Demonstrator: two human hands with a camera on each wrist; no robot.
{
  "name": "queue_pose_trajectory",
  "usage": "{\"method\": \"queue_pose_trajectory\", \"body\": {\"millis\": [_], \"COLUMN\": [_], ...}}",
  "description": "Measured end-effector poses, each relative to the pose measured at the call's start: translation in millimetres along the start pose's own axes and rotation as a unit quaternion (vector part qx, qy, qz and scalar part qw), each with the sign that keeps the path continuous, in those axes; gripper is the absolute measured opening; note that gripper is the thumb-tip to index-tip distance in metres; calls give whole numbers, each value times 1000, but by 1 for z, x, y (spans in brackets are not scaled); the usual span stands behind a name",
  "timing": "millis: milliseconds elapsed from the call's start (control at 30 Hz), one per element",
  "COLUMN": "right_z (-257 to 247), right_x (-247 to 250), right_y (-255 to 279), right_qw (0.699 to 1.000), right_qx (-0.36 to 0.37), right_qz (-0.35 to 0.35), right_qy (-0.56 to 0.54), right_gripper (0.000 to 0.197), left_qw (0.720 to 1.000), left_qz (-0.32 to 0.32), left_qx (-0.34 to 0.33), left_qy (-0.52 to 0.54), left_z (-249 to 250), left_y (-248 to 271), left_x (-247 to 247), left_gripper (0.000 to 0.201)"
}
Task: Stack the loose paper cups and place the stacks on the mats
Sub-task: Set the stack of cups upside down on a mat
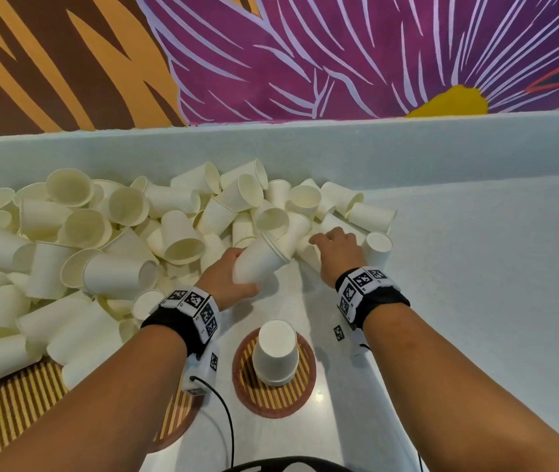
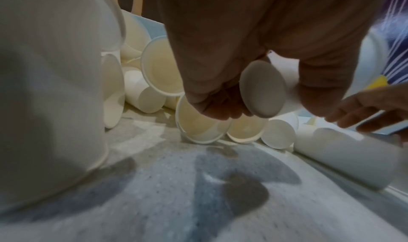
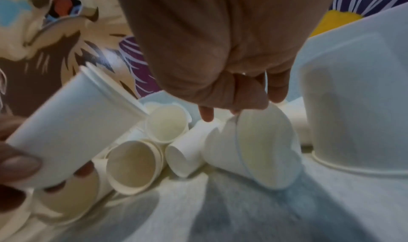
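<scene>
A big heap of loose white paper cups (image 1: 101,240) covers the left and back of the counter. My left hand (image 1: 229,279) grips a short nested stack of cups (image 1: 262,257), tilted with the rims pointing up and right; the stack's base (image 2: 262,88) shows between thumb and fingers. My right hand (image 1: 334,245) reaches into the heap's right end, and its fingertips (image 3: 253,104) pinch the rim of a cup lying on its side (image 3: 253,144). An upside-down stack (image 1: 274,352) stands on the middle round striped mat (image 1: 273,400).
A second striped mat (image 1: 9,407) at the front left is partly covered by spilled cups and my left forearm. One upside-down cup (image 1: 377,248) stands just right of my right hand. A pale wall ledge (image 1: 407,148) runs behind the heap. Bare counter (image 1: 475,284) stretches to the right.
</scene>
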State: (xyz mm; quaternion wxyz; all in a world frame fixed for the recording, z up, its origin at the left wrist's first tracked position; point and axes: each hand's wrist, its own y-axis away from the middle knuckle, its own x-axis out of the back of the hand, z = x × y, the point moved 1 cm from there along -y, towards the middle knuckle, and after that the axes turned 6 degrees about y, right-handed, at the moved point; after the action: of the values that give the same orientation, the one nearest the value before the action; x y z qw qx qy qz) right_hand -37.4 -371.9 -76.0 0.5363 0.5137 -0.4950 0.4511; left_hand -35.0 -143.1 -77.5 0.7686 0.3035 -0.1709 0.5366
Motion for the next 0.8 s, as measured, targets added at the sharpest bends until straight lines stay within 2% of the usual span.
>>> {"method": "queue_pose_trajectory", "body": {"millis": [167, 267, 367, 433, 533, 600, 700, 800], "right_z": [-5, -4, 0, -1, -13, -23, -41, -46], "right_x": [-13, -2, 22, 38, 47, 44, 36, 35], "right_y": [1, -3, -8, -9, -7, -3, 6, 7], "right_qw": [1000, 992, 969, 960, 967, 956, 945, 949], "right_qx": [14, 1, -43, -44, -6, 7, 44, 61], "right_qz": [10, 71, 127, 139, 60, -4, -82, -108], "right_qy": [-19, -101, -207, -239, -247, -293, -314, -291], "right_gripper": [45, 26, 24, 24, 25, 29, 46, 58], "left_qw": [997, 992, 988, 988, 994, 999, 999, 999], "left_qz": [9, 5, 1, 4, 2, -7, -23, -38], "left_qx": [12, 27, 38, 47, 36, 6, -33, -31], "left_qy": [-74, -121, -149, -145, -99, -34, 7, 9], "left_z": [-4, -6, -7, -8, -5, 1, 9, 12], "left_y": [-9, -11, -12, -11, -10, -8, -6, -5], "left_x": [-3, -4, -4, -5, -7, -9, -12, -14], "left_gripper": [73, 72, 73, 74, 70, 68, 77, 81]}}
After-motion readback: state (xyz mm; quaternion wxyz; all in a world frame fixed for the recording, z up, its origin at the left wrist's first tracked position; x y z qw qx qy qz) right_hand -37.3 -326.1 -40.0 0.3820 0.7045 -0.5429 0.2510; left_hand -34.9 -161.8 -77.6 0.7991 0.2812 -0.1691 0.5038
